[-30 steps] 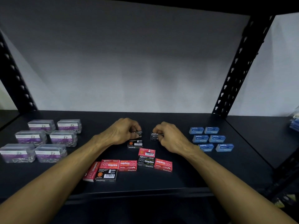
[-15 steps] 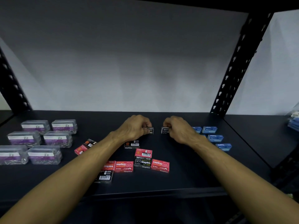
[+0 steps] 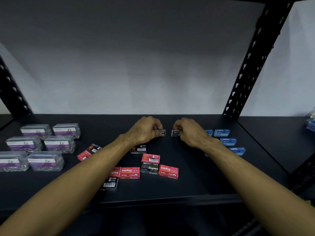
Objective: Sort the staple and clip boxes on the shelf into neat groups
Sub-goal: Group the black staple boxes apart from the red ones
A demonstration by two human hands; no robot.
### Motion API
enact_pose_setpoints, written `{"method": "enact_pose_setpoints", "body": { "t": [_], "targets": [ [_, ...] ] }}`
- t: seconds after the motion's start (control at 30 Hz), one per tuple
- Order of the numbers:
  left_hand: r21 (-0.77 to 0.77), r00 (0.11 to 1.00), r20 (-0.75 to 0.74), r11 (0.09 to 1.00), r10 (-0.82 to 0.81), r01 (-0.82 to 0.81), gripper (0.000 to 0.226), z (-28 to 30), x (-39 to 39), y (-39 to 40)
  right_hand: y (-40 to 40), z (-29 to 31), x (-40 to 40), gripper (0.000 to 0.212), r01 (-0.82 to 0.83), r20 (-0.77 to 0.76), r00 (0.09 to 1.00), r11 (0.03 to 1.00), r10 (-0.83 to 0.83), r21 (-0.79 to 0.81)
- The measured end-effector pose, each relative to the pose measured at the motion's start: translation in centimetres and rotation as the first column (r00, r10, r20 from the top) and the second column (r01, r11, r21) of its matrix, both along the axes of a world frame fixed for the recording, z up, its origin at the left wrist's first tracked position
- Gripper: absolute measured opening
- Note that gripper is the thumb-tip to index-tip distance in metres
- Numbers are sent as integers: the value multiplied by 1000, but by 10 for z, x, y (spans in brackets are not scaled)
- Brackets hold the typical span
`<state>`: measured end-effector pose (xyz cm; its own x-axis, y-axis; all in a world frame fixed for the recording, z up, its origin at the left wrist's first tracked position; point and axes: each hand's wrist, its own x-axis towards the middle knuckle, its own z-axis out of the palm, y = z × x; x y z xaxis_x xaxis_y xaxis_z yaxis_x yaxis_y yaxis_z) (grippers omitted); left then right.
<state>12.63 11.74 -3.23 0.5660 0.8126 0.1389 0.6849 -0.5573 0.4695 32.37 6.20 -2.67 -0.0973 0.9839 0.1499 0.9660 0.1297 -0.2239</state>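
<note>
So the setup was a dark matte metal shelf point(image 3: 196, 189) with a pale wall behind it and black perforated uprights at the sides. Closest to the front edge sat a black barcode-side staple box point(image 3: 110, 183), partly under the left forearm. Just behind it was a loose row: two red cardboard staple boxes point(image 3: 129, 172) side by side on the left (one half hidden by the arm), a black "Staples" box point(image 3: 150, 168) with a red box point(image 3: 150, 158) stacked at its back edge, and another red one point(image 3: 168, 170) to the right. A red-and-black pair point(image 3: 89, 151) lay tilted off to the left, and one more black box point(image 3: 138, 149) sat just under the left wrist.

Further back, the left hand point(image 3: 144, 131) was curled around a small black staple box point(image 3: 161, 132), and the right hand point(image 3: 189, 132) pinched another one point(image 3: 175, 133), the two boxes close but apart, low over the shelf.

Far left: six clear plastic paper-clip boxes with purple labels point(image 3: 59, 143), in three rows of two. Far right: four blue staple boxes point(image 3: 227, 142) were visible, with others possibly hidden behind the right arm.
</note>
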Motion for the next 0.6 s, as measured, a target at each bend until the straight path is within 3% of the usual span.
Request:
{"method": "enact_pose_setpoints", "body": {
  "t": [0.23,0.37,0.6],
  "targets": [
    [0,999,-41,1000,16,-16,47,4,-7,-3,-4,1,-1,33,5,27,1000,1000,-5,5],
    [14,998,-16,998,55,-55,60,10,-24,-8,-13,7,-4,36,5,66,998,996,-11,85],
    [24,994,48,995,98,-99,43,17,-61,-26,-39,24,-23,29,-100,66,994,977,89,189]
  ]
}}
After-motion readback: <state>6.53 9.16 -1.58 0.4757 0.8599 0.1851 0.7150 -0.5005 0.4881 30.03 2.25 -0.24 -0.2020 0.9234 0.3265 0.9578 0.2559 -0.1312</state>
